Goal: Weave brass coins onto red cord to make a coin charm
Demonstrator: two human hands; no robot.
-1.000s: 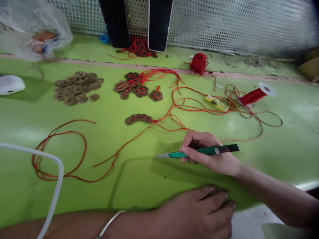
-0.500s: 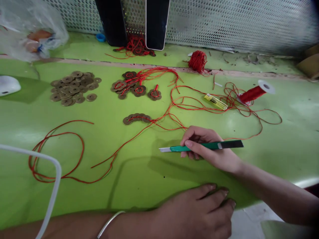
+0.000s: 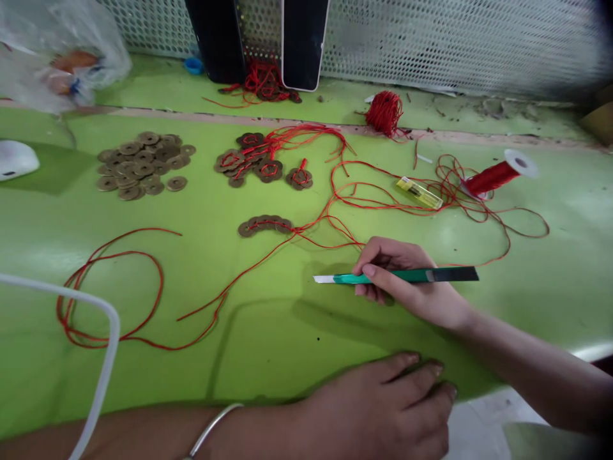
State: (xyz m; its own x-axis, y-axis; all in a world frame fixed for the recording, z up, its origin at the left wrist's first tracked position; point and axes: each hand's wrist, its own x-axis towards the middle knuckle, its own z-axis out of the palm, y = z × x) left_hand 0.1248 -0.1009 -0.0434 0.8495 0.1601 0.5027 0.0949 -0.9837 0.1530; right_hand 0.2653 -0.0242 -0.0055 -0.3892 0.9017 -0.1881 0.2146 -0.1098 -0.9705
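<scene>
My right hand [image 3: 407, 281] pinches a green craft knife [image 3: 397, 276] level above the table, its blade out and pointing left. My left hand [image 3: 383, 409], below a silver bangle, lies palm down at the table's front edge with its fingers stretched out and a little apart. Left of the knife, a curved row of overlapping brass coins [image 3: 265, 225] is threaded on red cord [image 3: 258, 259]. That cord runs on to a loose coil [image 3: 158, 275] at the left. Farther back are coins tied into flower shapes [image 3: 268, 170] with red cord.
A pile of loose coins [image 3: 143, 163] is at the back left. To the right are a yellow lighter [image 3: 419, 193], a cord spool [image 3: 498, 177] and a red cord bundle [image 3: 384, 114]. Two phones [image 3: 304, 45] lean on a mesh panel. A white tube [image 3: 108, 332] crosses the left foreground.
The whole view has shifted slightly, with most things a little farther right and up. The right hand still holds the craft knife, and the left hand stays spread at the edge.
</scene>
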